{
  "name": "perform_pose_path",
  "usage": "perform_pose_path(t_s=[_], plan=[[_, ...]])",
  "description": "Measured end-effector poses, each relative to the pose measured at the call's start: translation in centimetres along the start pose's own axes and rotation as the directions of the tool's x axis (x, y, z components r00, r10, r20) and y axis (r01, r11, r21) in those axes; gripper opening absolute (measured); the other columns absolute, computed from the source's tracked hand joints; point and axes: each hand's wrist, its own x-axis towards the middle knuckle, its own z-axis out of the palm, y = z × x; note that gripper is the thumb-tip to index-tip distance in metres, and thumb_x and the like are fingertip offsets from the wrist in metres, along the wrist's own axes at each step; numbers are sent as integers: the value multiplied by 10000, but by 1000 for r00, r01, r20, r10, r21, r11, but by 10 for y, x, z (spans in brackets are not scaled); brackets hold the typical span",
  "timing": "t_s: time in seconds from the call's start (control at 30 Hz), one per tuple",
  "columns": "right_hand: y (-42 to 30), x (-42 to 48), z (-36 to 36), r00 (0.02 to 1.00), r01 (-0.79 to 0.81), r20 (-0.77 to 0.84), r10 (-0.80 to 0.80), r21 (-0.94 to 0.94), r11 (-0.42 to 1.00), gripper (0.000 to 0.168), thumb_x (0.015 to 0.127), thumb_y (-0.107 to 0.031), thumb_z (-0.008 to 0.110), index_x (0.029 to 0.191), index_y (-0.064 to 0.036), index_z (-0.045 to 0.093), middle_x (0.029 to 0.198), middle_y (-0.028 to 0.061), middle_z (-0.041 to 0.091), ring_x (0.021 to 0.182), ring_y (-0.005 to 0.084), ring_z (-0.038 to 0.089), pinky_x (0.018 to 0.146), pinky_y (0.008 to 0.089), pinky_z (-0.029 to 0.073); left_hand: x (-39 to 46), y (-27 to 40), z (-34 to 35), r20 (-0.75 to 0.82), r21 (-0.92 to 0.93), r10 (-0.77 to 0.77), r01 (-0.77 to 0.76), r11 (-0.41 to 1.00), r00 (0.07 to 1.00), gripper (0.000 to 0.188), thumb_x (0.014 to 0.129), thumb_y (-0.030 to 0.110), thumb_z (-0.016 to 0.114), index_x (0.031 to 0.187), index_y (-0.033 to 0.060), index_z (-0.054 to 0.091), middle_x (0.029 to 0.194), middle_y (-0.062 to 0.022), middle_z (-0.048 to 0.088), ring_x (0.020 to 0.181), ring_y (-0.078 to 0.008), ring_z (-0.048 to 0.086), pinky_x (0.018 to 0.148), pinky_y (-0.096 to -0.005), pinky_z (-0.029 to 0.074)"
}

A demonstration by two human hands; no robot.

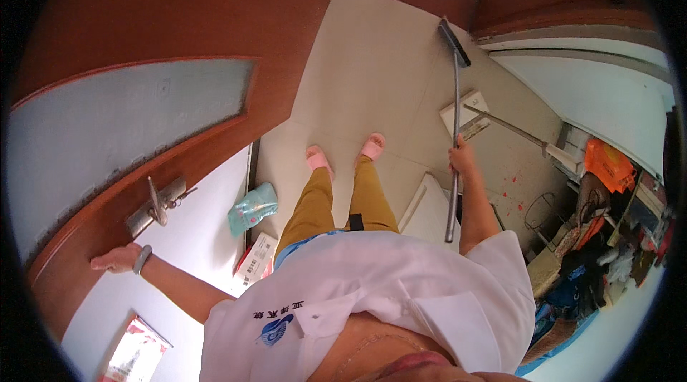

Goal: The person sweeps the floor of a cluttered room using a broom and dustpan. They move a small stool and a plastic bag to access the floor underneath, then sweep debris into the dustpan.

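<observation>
My left hand [115, 259], with a bangle at its wrist, holds the edge of a red-brown wooden door [214, 138] below its metal lever handle [158, 205]. Keys hang at the lock, and the door has a frosted glass panel [161, 103]. My right hand [462, 158] is closed around the grey pole of a long-handled floor broom [457, 97]. The dark head of the broom [454, 43] rests on the tiled floor near the far corner, by a brown wooden base. Part of my left hand's grip is hard to make out.
A white flat object [451, 119] and a long-handled tool [515, 132] lie right of the broom pole. A white panel [429, 205] is near my right leg. Shelves of clutter with an orange bag [609, 164] stand right. A teal bag [255, 207] and a box [257, 258] sit left.
</observation>
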Motion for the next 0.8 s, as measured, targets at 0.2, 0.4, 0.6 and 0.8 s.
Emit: perform_pose_path(t_s=[0.2,0.4,0.6,0.8], plan=[[49,-142,60,944,-43,292,154,-352,935,589,733,-30,463,1299,-86,313,677,131,542,382,193,492,334,329,408,7,-8,-4,35,14,-41,41,999,999,926,760,637,410,1209,-158,258,1219,-257,357,1079,-329,414,960,-392,328],[15,-145,60,906,203,422,-9,-417,886,590,724,-53,492,1288,-81,322,708,183,563,543,253,581,479,367,469,19,-22,-12,22,22,-157,157,987,987,821,812,571,382,1213,-138,275,1233,-241,358,1077,-309,418,950,-385,336],[-100,18,145,953,297,192,-235,-424,856,537,767,-14,432,1286,-79,310,667,79,477,465,177,495,409,321,416,13,-24,-13,153,17,60,-63,998,986,919,787,633,352,1196,-183,245,1259,-307,279,1119,-362,384,996,-406,281],[-76,-10,215,944,226,331,-8,-625,747,576,744,37,408,1288,-74,256,938,165,525,576,266,589,407,372,476,11,-20,-12,218,-69,193,-182,981,957,879,766,642,384,1178,-131,315,1210,-251,366,1076,-330,427,945,-387,354]])
